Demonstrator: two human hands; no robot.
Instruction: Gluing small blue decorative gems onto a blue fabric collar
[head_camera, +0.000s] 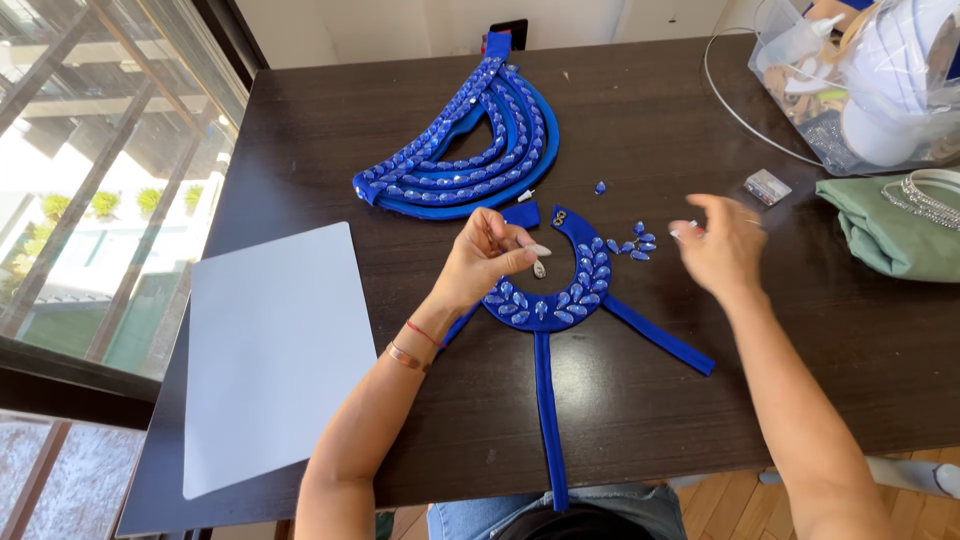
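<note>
**Gem going onto the blue collar**

The left hand (487, 262) is pinching a small pale teardrop gem (540, 267) between thumb and fingertips, holding it right over the inner curve of the collar (552, 300), a blue U-shaped fabric piece lying flat at the middle of the desk (650, 420). The right hand (722, 250) is hovering just right of the collar, fingers loosely curled; something small seems to be sitting at its fingertips, but I cannot tell whether it is gripping it. A scatter of loose gems (632, 242) is lying between that hand and the collar.

The gem is looking tiny, hard and slick, probably easy to drop, so a fingertip pinch on its edges is suiting it. The collar is looking soft and light, with thin straps (545, 420) trailing toward the desk edge; it would likely flop if lifted by one end, so holding it flat by the stiffer studded band seems safer.

Further back, a bigger blue studded piece (465, 150) is resting on the desk. At the far right corner, a clear plastic bin (775, 70) is holding white and tan craft bits, too jumbled to name. A green cloth (885, 235) with a sparkly band is lying beside it, and a white sheet (270, 350) is sitting at the left.
</note>
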